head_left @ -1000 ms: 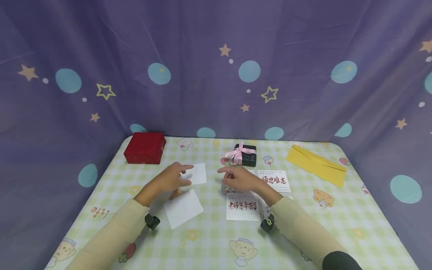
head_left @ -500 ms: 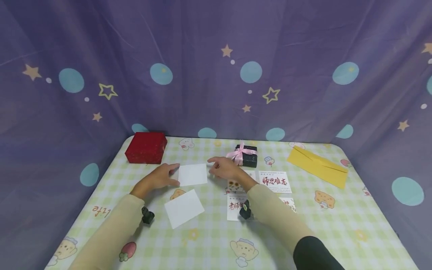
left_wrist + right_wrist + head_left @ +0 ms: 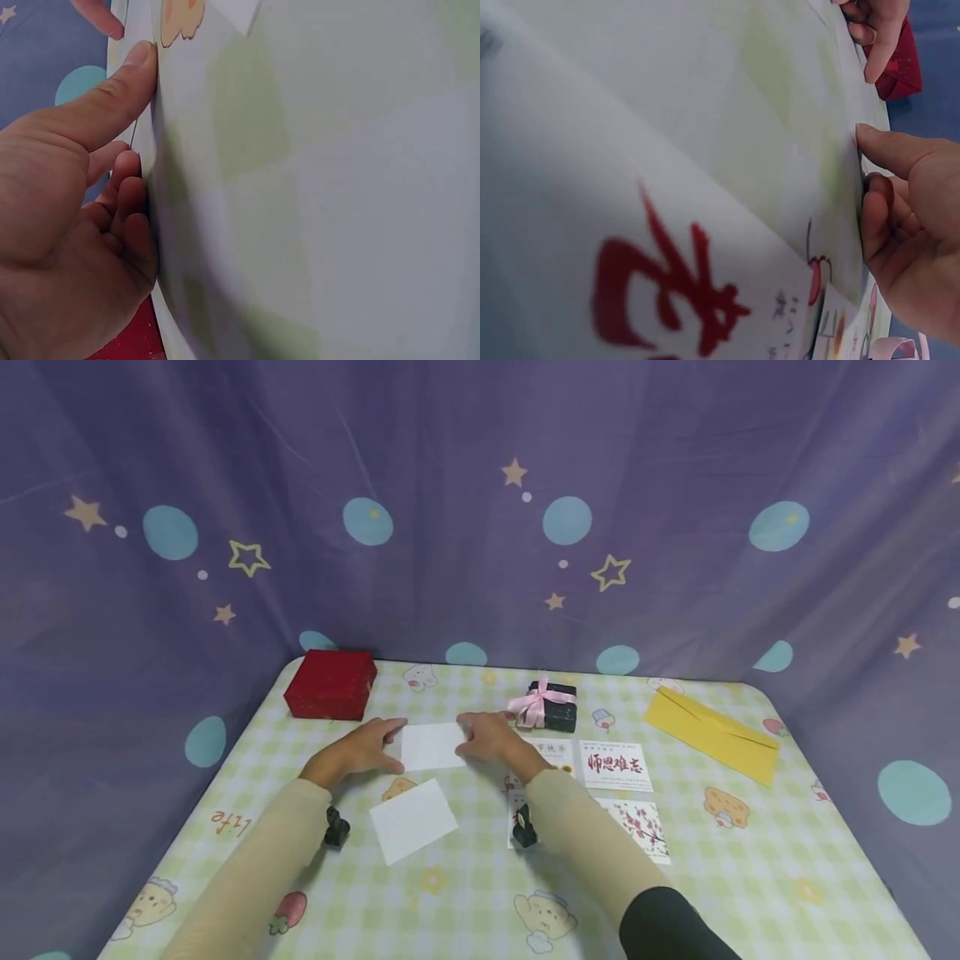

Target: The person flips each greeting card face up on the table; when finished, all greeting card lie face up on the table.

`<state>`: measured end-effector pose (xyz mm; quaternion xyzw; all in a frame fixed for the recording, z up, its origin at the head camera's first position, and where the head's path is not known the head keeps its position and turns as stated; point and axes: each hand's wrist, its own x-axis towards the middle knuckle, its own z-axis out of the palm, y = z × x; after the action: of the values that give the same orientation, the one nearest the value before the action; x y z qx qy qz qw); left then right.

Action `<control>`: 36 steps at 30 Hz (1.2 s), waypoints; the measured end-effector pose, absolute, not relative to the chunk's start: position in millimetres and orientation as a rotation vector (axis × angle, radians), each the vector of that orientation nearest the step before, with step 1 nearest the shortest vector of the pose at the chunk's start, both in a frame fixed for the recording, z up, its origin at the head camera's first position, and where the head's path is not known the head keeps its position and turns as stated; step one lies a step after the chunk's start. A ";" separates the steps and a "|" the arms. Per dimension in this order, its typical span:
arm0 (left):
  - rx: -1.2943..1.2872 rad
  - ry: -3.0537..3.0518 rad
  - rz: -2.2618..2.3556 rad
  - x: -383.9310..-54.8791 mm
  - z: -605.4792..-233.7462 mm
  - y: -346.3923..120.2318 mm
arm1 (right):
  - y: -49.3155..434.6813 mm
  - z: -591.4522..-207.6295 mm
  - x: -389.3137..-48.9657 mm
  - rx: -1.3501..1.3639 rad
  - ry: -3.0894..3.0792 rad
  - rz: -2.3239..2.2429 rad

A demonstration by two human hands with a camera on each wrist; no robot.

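Observation:
A blank white card (image 3: 431, 746) lies on the table between the two hands. My left hand (image 3: 356, 750) is at its left edge, thumb and index finger spread toward the two corners. At the right edge, my right hand (image 3: 491, 737) touches the card, its thumb and index finger apart. In the left wrist view, the left thumb (image 3: 124, 94) is extended while the other fingers fold beneath the palm. The right wrist view shows the right thumb (image 3: 889, 148) reaching along the tabletop. A second blank card (image 3: 413, 821) lies tilted just nearer.
Right of the hands lie printed cards, one with red characters (image 3: 615, 766) and one with red blossoms (image 3: 636, 827); the right arm partly covers others. Behind stand a red box (image 3: 331, 685) and a black box with pink ribbon (image 3: 555, 706). A yellow envelope (image 3: 712, 733) lies far right.
My right hand has moved left from over the printed cards to the blank card's right edge. My left hand has drawn back from over that card to its left edge.

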<state>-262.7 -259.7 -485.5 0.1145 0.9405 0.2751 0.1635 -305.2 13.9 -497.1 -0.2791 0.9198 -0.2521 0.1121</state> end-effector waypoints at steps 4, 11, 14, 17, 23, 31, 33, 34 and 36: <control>0.293 2.675 0.778 -261.7 -484.4 -260.7 | 11.9 -496.8 -303.9 -0.746 2.667 -0.807; 0.289 2.667 0.800 -262.9 -478.1 -258.6 | 11.6 -495.7 -304.6 -0.701 2.626 -0.905; 0.308 2.660 0.787 -266.9 -474.8 -256.6 | 11.8 -494.6 -305.8 -0.665 2.610 -0.941; 0.281 2.651 0.737 -271.5 -472.0 -253.7 | 11.9 -493.5 -306.8 -0.626 2.604 -0.944; 0.250 2.627 0.658 -276.6 -467.5 -247.7 | 11.9 -491.4 -306.6 -0.590 2.587 -0.947; 0.249 2.617 0.693 -274.5 -468.8 -249.3 | 12.7 -494.4 -305.3 -0.593 2.598 -0.958; 0.254 2.616 0.697 -274.1 -468.9 -250.4 | 13.1 -495.1 -305.2 -0.597 2.597 -0.965; 0.264 2.617 0.697 -274.1 -469.2 -251.0 | 13.2 -495.4 -305.2 -0.596 2.594 -0.968; 0.279 2.619 0.700 -274.2 -470.8 -252.5 | 13.5 -495.7 -305.0 -0.595 2.595 -0.963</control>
<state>-274.2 -252.5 -470.8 0.1000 0.9402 0.2514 0.2067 -305.0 13.5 -495.7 -0.2075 0.9055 -0.3361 0.1548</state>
